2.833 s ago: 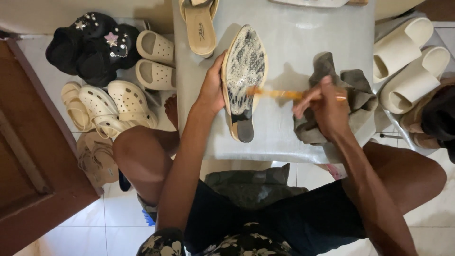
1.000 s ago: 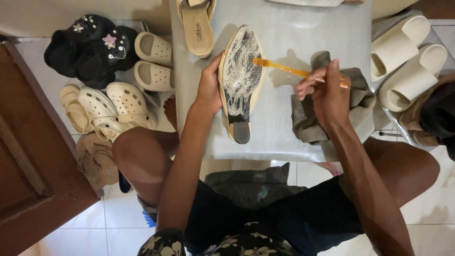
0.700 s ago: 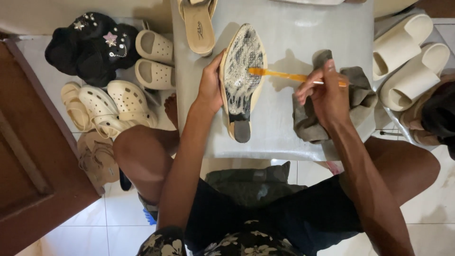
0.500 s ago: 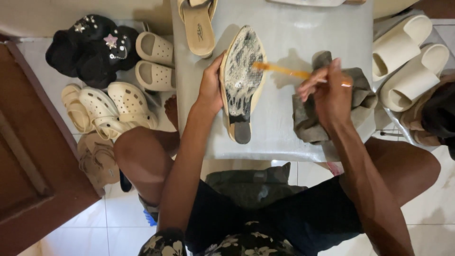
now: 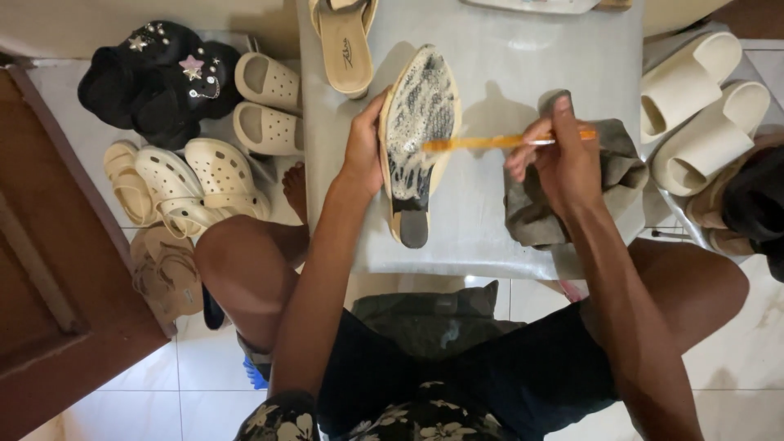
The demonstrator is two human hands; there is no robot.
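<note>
The left hand (image 5: 365,151) grips the upturned shoe (image 5: 416,139) on the worktop (image 5: 506,57). Just beside it, the right hand (image 5: 555,159) pinches an orange brush (image 5: 490,142), tip on the sole. Foam covers the front; the heel looks unscrubbed.

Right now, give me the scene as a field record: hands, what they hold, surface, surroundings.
left hand: grips the edge of the upturned shoe, sole facing up, streaked with white foam or paste
right hand: holds an orange brush, its tip on the sole
under right hand: crumpled grey cloth
surface: small grey table
also on table: tan sandal at the far left edge
floor left: black clogs, cream clogs
floor right: cream slides
posture: seated, knees either side of the table
</note>
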